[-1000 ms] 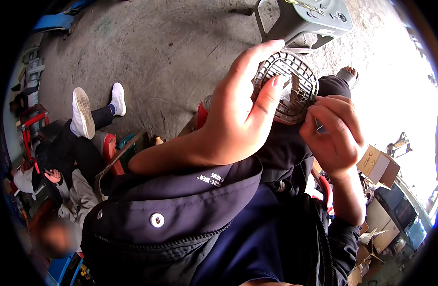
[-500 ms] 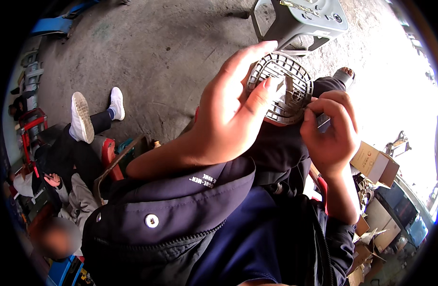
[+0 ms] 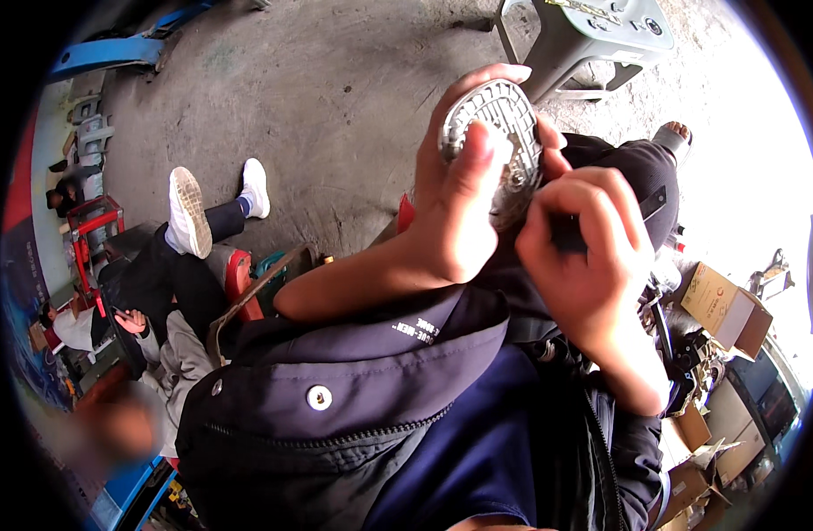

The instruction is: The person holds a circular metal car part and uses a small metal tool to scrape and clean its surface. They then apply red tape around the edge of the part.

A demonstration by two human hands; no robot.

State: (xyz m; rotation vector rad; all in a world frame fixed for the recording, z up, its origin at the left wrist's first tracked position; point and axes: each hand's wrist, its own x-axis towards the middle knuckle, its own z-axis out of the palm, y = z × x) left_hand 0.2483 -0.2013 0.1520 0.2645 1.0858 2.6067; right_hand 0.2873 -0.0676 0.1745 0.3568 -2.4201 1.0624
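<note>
A round grey cover [image 3: 490, 103] with a ribbed grid face and a raised middle is held up in front of my chest. My left hand [image 3: 455, 208] grips it, with the thumb pressed over the face and the fingers wrapped behind the rim. My right hand [image 3: 592, 257] is close by the cover's lower right side, fingers curled in and thumb against them. Whatever those right fingers hold, if anything, is hidden.
A grey plastic stool [image 3: 592, 40] with small parts on top stands beyond my hands. To the left sits another person [image 3: 172, 354] with legs stretched out. Opened cardboard boxes [image 3: 720, 310] and clutter lie at right. A blue metal arm [image 3: 105, 55] is at the upper left.
The cover has tilted, so its face shows narrower and more slanted. My right hand has come lower and nearer in under its edge. The whole view has shifted slightly.
</note>
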